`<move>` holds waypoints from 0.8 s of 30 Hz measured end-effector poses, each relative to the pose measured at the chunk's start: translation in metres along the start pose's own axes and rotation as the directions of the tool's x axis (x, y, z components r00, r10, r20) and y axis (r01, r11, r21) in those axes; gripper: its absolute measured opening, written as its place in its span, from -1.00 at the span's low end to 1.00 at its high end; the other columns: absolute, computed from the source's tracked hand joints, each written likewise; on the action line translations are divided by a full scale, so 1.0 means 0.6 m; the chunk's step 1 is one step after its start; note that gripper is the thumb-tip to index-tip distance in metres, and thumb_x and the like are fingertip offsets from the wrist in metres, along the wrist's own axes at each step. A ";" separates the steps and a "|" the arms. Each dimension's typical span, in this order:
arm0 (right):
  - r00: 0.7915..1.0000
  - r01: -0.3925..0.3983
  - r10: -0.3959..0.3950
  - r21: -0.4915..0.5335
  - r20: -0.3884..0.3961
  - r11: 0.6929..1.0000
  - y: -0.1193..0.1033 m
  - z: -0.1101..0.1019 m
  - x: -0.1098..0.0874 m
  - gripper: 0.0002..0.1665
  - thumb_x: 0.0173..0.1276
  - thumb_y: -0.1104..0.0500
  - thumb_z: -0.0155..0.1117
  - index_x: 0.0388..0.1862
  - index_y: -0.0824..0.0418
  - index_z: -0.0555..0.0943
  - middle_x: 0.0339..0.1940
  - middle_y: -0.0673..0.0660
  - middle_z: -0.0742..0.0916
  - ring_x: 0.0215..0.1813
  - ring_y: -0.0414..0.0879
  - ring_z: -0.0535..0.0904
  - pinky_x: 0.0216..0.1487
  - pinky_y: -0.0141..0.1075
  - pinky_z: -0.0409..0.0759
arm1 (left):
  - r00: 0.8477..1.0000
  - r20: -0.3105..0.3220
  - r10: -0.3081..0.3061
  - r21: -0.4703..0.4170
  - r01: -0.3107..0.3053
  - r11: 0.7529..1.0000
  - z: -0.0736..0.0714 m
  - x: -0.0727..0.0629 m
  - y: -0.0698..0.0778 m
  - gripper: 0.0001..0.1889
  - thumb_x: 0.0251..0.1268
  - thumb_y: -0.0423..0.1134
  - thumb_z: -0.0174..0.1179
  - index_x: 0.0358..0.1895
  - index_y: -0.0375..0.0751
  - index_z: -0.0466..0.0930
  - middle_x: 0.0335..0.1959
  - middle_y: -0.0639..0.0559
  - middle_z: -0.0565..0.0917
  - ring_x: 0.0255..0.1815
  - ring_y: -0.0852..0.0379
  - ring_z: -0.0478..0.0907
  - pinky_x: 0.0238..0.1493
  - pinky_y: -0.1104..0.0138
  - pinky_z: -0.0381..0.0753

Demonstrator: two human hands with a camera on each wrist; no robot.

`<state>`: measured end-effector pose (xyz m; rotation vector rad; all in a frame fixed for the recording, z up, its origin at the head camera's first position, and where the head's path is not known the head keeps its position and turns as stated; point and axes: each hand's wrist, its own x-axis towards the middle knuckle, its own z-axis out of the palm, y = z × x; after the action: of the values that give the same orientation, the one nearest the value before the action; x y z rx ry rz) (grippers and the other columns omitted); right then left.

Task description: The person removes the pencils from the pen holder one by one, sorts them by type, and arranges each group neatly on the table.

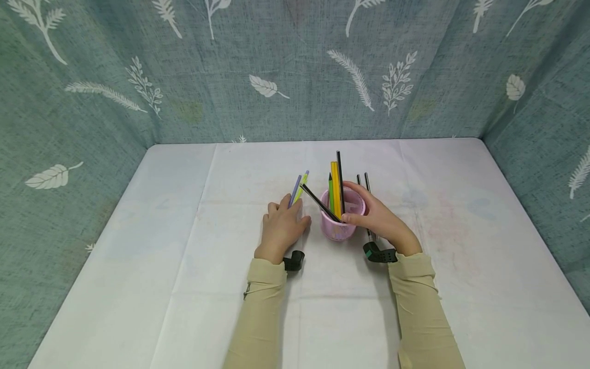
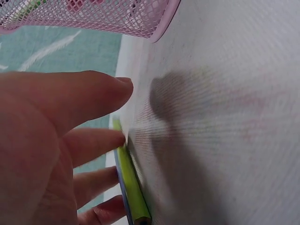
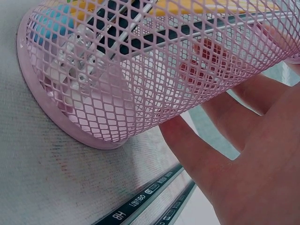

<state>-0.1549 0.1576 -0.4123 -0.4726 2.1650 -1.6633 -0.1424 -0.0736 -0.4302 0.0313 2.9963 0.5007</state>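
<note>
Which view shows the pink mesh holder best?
Head: the pink mesh holder shows almost whole, partly covered by the right hand. Right wrist shows it closer, but cropped at the frame's edge; left wrist, only a cropped part.

A pink mesh cup stands mouth up, short of the middle of the far edge of the bench, held by the right hand. Green, yellow and black pencils rise from it, one black one leaning left. A purple pencil and a lime pencil lie at the fingers of the left hand; two dark pencils lie right of the cup.
</note>
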 end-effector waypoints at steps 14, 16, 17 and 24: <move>1.000 0.013 -0.013 0.016 0.017 1.000 0.000 -0.001 0.000 -0.16 0.13 0.01 0.29 0.32 -0.31 0.08 0.34 0.02 0.20 0.31 0.00 0.15 0.17 0.05 0.23 | 0.998 -0.050 0.025 -0.088 -0.029 0.996 -0.010 0.002 -0.002 -0.45 0.20 0.12 0.01 0.26 0.06 0.30 0.31 -0.03 0.13 0.23 -0.08 0.00 0.01 0.04 0.15; 1.000 0.013 -0.014 0.014 0.016 1.000 -0.001 -0.001 0.000 -0.16 0.13 0.01 0.28 0.32 -0.30 0.08 0.34 0.02 0.20 0.31 -0.01 0.15 0.17 0.04 0.23 | 0.997 -0.066 0.037 -0.126 -0.045 0.991 -0.017 0.001 -0.003 -0.47 0.20 0.11 0.02 0.24 0.06 0.32 0.31 -0.02 0.13 0.26 -0.06 -0.03 0.06 0.03 0.13; 1.000 0.014 -0.015 0.013 0.017 1.000 -0.001 -0.001 0.000 -0.16 0.14 0.01 0.28 0.33 -0.29 0.08 0.35 0.02 0.20 0.31 0.00 0.15 0.17 0.04 0.22 | 0.996 -0.072 0.045 -0.143 -0.055 0.988 -0.021 0.000 -0.002 -0.47 0.19 0.10 0.03 0.24 0.06 0.32 0.32 -0.02 0.12 0.27 -0.06 -0.05 0.07 0.03 0.13; 1.000 0.005 -0.005 0.015 0.018 1.000 -0.014 0.001 -0.005 -0.15 0.14 0.03 0.28 0.35 -0.24 0.07 0.34 0.07 0.21 0.32 0.02 0.13 0.18 0.07 0.20 | 0.991 -0.035 0.130 -0.226 -0.135 0.965 -0.040 -0.003 -0.001 -0.43 0.12 0.09 0.12 0.23 0.04 0.33 0.32 -0.05 0.13 0.31 -0.07 -0.06 0.15 -0.01 0.14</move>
<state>-0.1519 0.1563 -0.4038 -0.4872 2.1392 -1.6697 -0.1429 -0.0820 -0.4079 0.2113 2.9474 0.8614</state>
